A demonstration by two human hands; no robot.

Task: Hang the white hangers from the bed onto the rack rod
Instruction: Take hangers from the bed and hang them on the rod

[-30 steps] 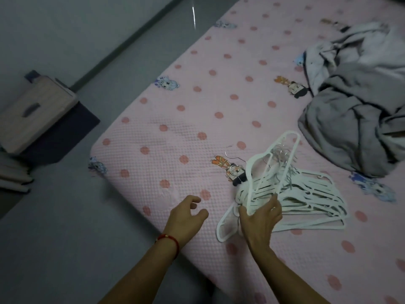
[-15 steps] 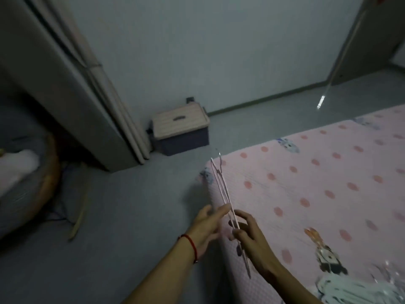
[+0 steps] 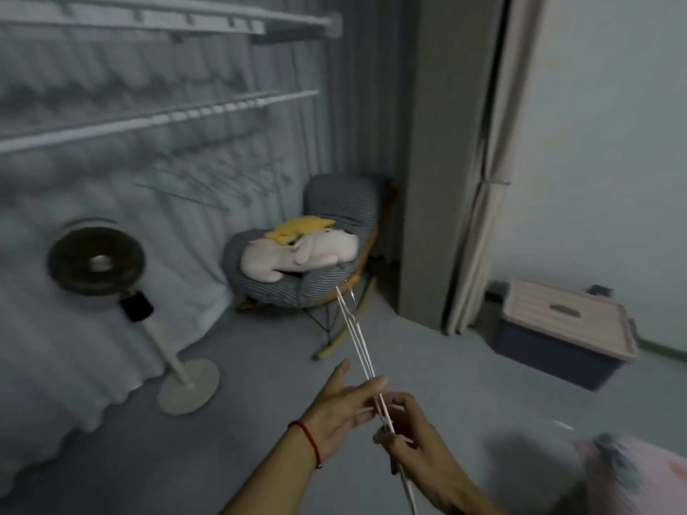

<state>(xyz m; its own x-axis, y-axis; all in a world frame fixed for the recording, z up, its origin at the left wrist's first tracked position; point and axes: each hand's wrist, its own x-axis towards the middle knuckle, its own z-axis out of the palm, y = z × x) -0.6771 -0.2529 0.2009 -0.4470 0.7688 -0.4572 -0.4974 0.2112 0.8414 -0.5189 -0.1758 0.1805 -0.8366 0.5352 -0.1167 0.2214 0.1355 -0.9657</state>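
Note:
I hold white hangers (image 3: 357,336) edge-on in front of me, their metal hooks pointing up and away toward the chair. My right hand (image 3: 412,429) grips them low down with curled fingers. My left hand (image 3: 344,401), red string at the wrist, touches them from the left with fingers extended. The white rack rod (image 3: 156,118) runs across the upper left, with a second rail (image 3: 167,16) above it. Several thin hangers (image 3: 212,184) hang below the rod. Only a pink corner of the bed (image 3: 639,473) shows at lower right.
A standing fan (image 3: 98,260) stands at the left on a round base. A striped rocking chair (image 3: 327,232) with plush toys sits in the corner. A lidded storage box (image 3: 561,328) rests by the right wall, next to a curtain (image 3: 479,161). Grey floor lies between.
My view has swung from the bed to the rack corner. My right hand lifted hangers off the pile and carried them along; my left hand came up against them.

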